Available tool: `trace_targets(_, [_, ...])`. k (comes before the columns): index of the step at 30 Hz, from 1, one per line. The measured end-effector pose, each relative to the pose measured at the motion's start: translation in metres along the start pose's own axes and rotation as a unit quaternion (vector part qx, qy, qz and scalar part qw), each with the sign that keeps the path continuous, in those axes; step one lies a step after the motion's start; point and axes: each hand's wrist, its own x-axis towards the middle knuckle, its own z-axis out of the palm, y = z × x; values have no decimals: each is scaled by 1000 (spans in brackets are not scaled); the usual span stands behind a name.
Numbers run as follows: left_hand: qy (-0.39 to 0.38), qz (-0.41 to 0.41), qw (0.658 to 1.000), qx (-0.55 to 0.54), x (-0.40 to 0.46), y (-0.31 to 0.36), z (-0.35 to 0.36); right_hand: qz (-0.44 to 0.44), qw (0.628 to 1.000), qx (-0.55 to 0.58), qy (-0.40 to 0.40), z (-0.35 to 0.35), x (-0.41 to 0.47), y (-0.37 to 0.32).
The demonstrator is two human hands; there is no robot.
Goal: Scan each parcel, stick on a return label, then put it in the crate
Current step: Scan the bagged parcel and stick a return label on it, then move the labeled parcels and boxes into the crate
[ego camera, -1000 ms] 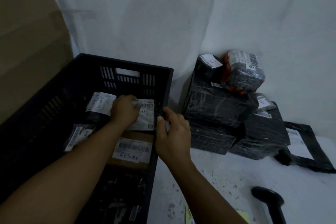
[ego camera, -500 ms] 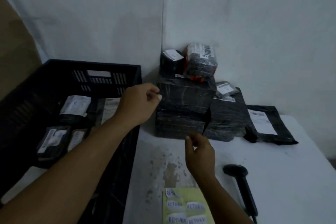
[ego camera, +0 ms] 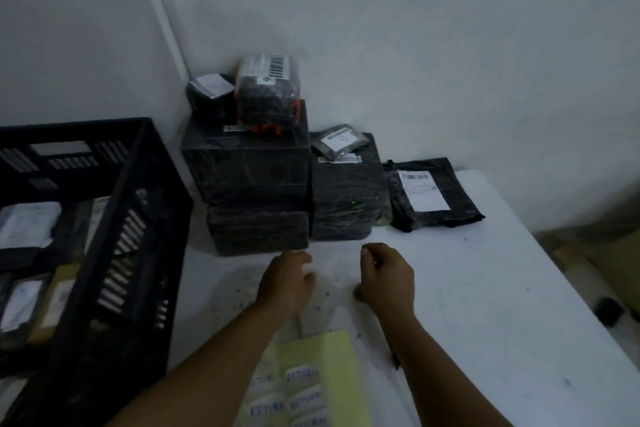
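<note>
We have both hands over the bench, holding nothing — the left hand [ego camera: 289, 282] and right hand [ego camera: 386, 282] loosely curled, just short of the parcel stack [ego camera: 258, 191], likely poised to take the next one. The label sheet [ego camera: 318, 378] lies beneath our forearms, handy for sticking. The crate [ego camera: 138, 218] stands to the left, labelled parcels already inside. The waiting parcels are black, film-wrapped blocks — smaller packets on top, a flat mailer bag [ego camera: 433, 196] at the right.
</note>
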Motion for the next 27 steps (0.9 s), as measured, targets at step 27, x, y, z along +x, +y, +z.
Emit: trace_targets(27, [40,37,991,120,45,-17,86,408,884,223,37,-15,216,129])
